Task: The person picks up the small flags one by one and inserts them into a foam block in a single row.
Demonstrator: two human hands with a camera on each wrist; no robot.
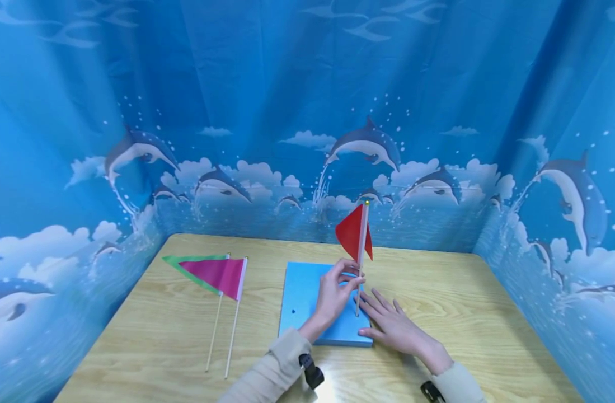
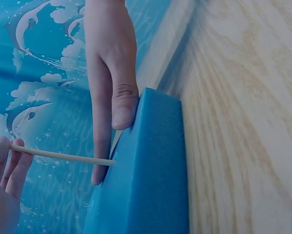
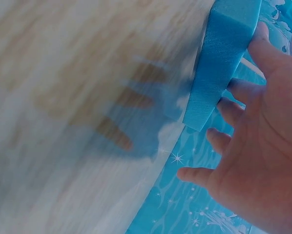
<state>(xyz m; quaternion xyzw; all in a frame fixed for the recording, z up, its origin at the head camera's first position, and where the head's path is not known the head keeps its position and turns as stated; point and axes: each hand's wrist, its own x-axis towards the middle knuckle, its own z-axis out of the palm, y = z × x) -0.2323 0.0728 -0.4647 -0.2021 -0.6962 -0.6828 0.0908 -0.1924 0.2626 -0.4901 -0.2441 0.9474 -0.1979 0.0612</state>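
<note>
Near the middle of the table, my left hand (image 1: 334, 292) pinches the thin wooden stick of a red flag (image 1: 351, 230), which stands close to upright. The stick's lower end meets the top of a blue foam block (image 1: 307, 285) near its right side. In the left wrist view the stick (image 2: 68, 156) runs from the fingers to the block's face. My right hand (image 1: 395, 324) lies with straight, spread fingers on the block's right edge, beside the stick's foot. From the right wrist, those fingers touch the side of the block (image 3: 224, 63).
Left on the wooden table (image 1: 146, 336) lie two more stick flags, a magenta one (image 1: 234, 278) overlapping a green-edged one (image 1: 173, 259). A small dark hole (image 1: 294, 311) marks the block's left part. A dolphin-print curtain (image 1: 297, 112) encloses the table's back and sides.
</note>
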